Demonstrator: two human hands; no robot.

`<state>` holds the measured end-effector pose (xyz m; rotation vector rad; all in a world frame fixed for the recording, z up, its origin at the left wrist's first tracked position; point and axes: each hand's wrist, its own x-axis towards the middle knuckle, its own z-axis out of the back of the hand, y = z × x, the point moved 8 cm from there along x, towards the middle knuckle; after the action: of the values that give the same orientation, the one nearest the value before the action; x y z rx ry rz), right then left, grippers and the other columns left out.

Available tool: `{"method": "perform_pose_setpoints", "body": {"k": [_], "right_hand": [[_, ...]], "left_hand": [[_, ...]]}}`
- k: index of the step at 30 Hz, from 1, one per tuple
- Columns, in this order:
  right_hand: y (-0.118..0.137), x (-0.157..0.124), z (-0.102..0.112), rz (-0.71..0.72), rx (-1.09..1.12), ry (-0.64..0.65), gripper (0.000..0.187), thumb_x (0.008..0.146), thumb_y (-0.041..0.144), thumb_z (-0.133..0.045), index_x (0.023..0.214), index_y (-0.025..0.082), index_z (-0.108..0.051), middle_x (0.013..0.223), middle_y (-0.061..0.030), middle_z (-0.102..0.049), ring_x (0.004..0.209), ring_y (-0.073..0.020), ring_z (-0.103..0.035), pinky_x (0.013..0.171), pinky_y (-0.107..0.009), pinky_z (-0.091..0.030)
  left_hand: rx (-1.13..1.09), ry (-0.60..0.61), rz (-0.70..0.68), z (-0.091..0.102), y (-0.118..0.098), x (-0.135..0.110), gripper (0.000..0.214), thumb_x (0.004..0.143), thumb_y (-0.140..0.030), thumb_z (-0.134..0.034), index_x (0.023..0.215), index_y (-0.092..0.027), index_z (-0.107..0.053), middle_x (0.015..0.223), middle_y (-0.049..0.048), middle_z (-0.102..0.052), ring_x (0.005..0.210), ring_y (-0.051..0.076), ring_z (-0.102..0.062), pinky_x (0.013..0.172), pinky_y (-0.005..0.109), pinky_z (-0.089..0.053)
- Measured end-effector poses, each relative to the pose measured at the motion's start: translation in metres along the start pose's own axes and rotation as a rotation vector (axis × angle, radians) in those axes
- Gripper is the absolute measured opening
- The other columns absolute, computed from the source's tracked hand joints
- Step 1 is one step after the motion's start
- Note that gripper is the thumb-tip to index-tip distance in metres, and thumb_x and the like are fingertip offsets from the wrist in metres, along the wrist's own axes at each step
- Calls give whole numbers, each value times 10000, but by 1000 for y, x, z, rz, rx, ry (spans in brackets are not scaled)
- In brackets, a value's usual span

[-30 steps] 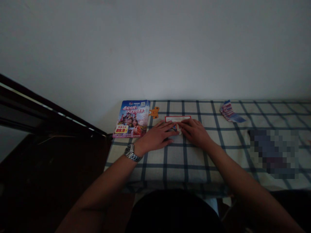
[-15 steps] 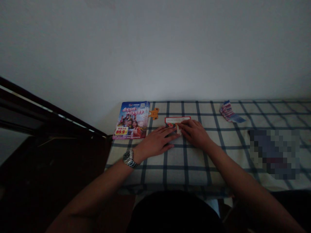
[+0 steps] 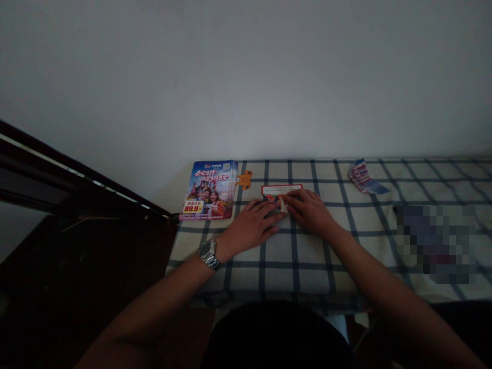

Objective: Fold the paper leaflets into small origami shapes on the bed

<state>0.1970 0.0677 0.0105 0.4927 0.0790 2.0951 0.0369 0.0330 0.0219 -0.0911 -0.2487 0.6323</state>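
Observation:
A small red-edged sheet of paper (image 3: 282, 189), printed with a picture and lines of text, lies on the checked cloth under both hands. My left hand (image 3: 251, 224) lies flat on its left side, fingers stretched to the right. On the right, my right hand (image 3: 310, 211) has its fingertips pressed together at a pale, turned-up part of the sheet. The fingertips of both hands almost meet there. Much of the sheet's lower part is hidden beneath the fingers. My left wrist wears a metal watch (image 3: 209, 253).
A stack of colourful flyers (image 3: 209, 189) lies at the table's left end, beside an orange bear-shaped piece (image 3: 244, 180). A folded, printed paper (image 3: 365, 178) rests to the right, behind a pixelated dark object (image 3: 434, 246). A wall (image 3: 269, 92) borders the checked cloth (image 3: 277, 279).
My left hand and wrist have shifted slightly right over the sheet. My right hand has hardly moved and stays at the same part of the paper.

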Motion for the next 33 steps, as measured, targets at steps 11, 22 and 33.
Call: {"method": "perform_pose_setpoints", "body": {"k": [11,22,33], "right_hand": [[1,0,1,-5,6,-9,405,1018,366,-585,1405,258,-638,1334,-119,-634,1203,-320,-579,1045,-499,-480],[3,3,4,-17,13,-19,427,973,447,-661,1359,264,-661,1291,-119,-644,1185,-327,-594,1011,-503,-500],[1,3,2,-26,23,-20,449,956,431,-678,1376,274,-654,1282,-116,-643,1177,-329,-598,1006,-512,-508]], "left_hand": [[-46,-8,-3,-3,9,1,447,1110,-378,-422,1547,-304,-479,1616,32,-485,1483,215,-462,1250,467,-311],[-114,-13,20,-1,11,3,454,1126,-264,-304,1544,-266,-481,1622,24,-478,1503,175,-438,1293,456,-267],[-28,-58,126,6,36,-6,447,1099,-281,-385,1526,-280,-517,1661,80,-382,1564,275,-323,1294,572,-267]]}}
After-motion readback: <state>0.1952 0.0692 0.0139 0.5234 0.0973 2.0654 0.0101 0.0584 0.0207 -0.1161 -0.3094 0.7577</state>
